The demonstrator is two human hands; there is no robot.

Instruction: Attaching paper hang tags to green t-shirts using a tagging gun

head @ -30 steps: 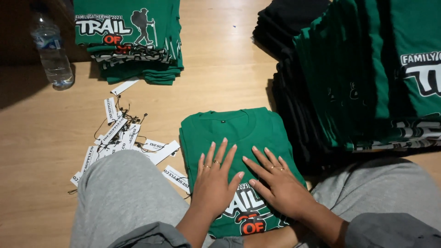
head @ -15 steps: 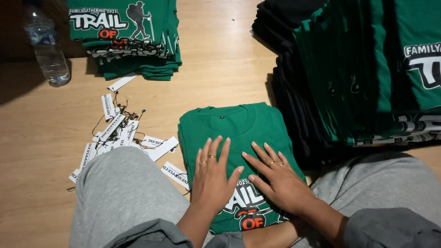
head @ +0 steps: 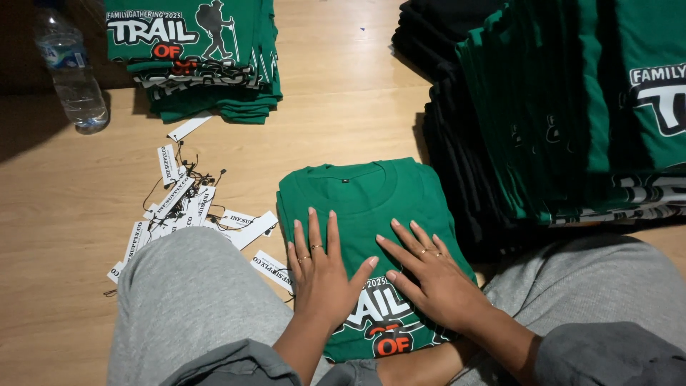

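- Here, the person is sitting on a light wooden floor (head: 64, 286), legs in grey trousers (head: 193, 307) lying to either side of a folded green cotton T-shirt with a white and orange print (head: 364, 200).
- The folded green T-shirt is lying flat on the floor between the knees, its collar pointing away from the person and its printed end nearest the body.
- The left hand (head: 323, 275) is lying palm down on the shirt's left half, its fingers straight and slightly spread, holding nothing.
- The right hand (head: 436, 279) is lying palm down on the right half, just beside the left, its fingers fanning out flat over the cloth, gripping nothing.
- Thin rings are showing on fingers of both hands.
- A loose heap of white paper hang tags with dark strings (head: 179, 207) is lying on the floor just left of the shirt, touching the left knee.
- A stack of folded green printed shirts (head: 200, 64) is sitting further away on the left.
- A clear plastic water bottle (head: 71, 71) is standing near that stack.
- A tall pile of black and green shirts (head: 543, 121) is filling the right side, close to the folded shirt.
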